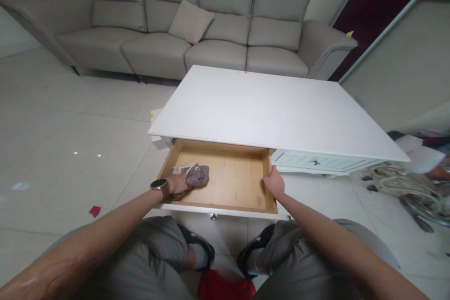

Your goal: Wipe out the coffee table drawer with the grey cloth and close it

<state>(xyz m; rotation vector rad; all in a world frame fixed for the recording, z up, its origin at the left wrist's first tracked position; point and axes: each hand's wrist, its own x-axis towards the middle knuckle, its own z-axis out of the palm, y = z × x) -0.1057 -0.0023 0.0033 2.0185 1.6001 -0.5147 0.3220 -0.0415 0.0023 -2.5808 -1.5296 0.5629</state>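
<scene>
Head view: an open wooden drawer (pixel 232 183) juts from under a white worktop (pixel 274 112). Inside the drawer, at its left end, the left hand (pixel 177 183) rests with its fingers closed on a crumpled grey-purple cloth (pixel 197 176). The right hand (pixel 274 183) has its fingers curled over the drawer's right wall. A grey sofa (pixel 197 33) stands beyond the drawer.
</scene>
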